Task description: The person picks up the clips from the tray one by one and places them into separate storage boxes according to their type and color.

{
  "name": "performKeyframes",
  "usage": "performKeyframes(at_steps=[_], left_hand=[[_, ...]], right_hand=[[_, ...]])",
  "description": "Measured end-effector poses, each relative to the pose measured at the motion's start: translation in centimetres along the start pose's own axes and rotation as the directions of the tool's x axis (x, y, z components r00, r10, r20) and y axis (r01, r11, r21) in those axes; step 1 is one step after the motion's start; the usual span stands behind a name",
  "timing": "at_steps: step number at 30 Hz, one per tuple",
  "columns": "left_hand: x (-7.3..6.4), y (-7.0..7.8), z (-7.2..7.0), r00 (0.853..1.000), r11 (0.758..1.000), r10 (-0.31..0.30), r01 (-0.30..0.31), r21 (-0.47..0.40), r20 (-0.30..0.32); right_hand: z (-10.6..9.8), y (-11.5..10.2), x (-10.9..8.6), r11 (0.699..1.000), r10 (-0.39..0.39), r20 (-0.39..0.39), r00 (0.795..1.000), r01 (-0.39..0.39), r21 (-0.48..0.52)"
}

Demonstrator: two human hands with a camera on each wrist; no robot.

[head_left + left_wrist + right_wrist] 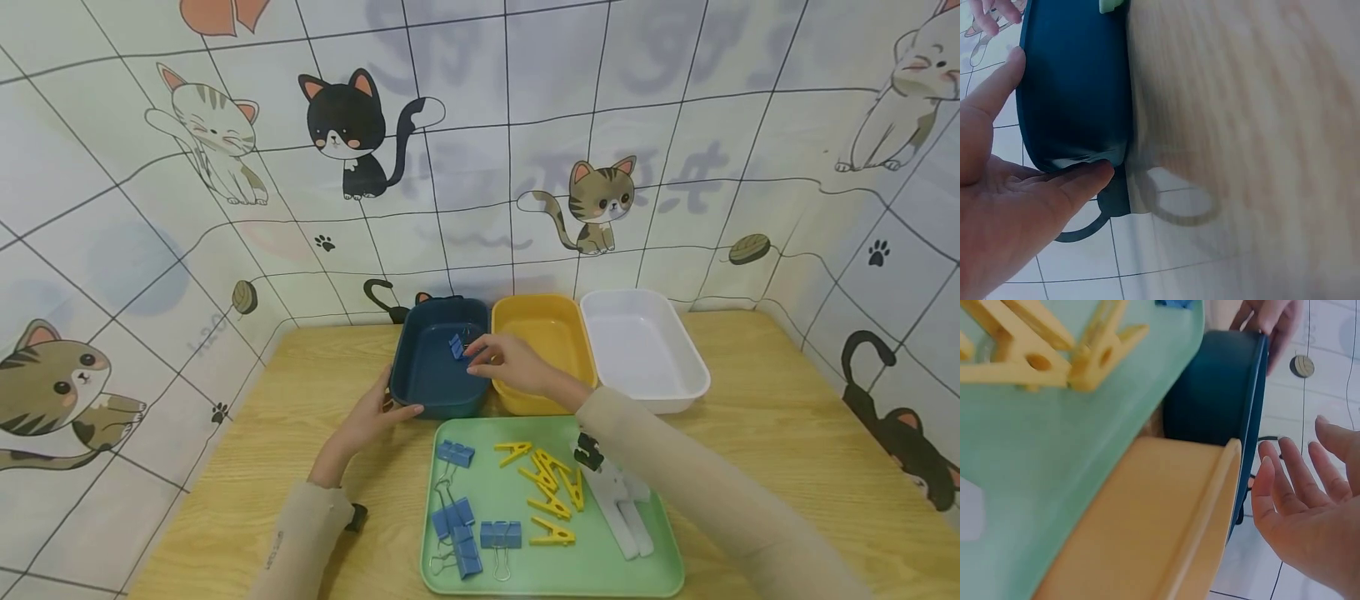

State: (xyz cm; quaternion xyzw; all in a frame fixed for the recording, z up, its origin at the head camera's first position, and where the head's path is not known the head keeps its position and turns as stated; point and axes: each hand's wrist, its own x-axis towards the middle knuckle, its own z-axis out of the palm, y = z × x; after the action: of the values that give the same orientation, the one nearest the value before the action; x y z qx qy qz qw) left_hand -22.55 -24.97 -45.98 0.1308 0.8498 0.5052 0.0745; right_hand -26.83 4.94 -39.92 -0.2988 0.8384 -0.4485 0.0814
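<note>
My left hand (371, 423) rests against the near left corner of the dark blue bin (438, 412). In the left wrist view its fairly straight fingers (1088, 184) lie along the bin's outside and the thumb touches near the rim. Over the same bin is my right hand (513, 364), fingers loosely spread. The right wrist view shows nothing held in that hand (1310, 506). A blue binder clip (457, 347) is just beyond the right fingertips, within the bin's outline; whether it lies on the bottom or is in the air I cannot tell.
Right of the blue bin stand a yellow bin (543, 312) and a white bin (637, 350). In front, a green tray (480, 433) bears several blue binder clips (500, 534), several yellow clothespins (552, 532) and white clip-like pieces (626, 517), partly hidden by the right sleeve. A cat-patterned wall rises behind.
</note>
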Motion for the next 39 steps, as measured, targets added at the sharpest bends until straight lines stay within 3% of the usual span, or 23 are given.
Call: performKeyframes(at_steps=[8, 17, 30, 39], left_hand=[[-0.1, 0.4, 0.1, 0.998, 0.994, 0.066, -0.066, 0.088, 0.008], [-0.1, 0.7, 0.0, 0.997, 0.985, 0.07, -0.073, 0.155, 0.024], [-0.2, 1.2, -0.1, 0.999, 0.979, 0.026, -0.032, 0.202, 0.028], [-0.1, 0.9, 0.1, 0.999, 0.986, 0.041, -0.043, 0.163, 0.019]], right_hand=[[0.9, -0.3, -2.3, 0.999, -0.032, 0.024, 0.999, 0.031, 0.02], [2.5, -0.4, -4.3, 0.995, -0.086, 0.063, 0.994, 0.082, 0.059], [4.2, 0.3, -5.4, 0.998, 0.03, 0.108, 0.994, -0.036, 0.06], [5.3, 0.4, -5.9, 0.999, 0.027, 0.114, 0.993, -0.031, 0.031]])
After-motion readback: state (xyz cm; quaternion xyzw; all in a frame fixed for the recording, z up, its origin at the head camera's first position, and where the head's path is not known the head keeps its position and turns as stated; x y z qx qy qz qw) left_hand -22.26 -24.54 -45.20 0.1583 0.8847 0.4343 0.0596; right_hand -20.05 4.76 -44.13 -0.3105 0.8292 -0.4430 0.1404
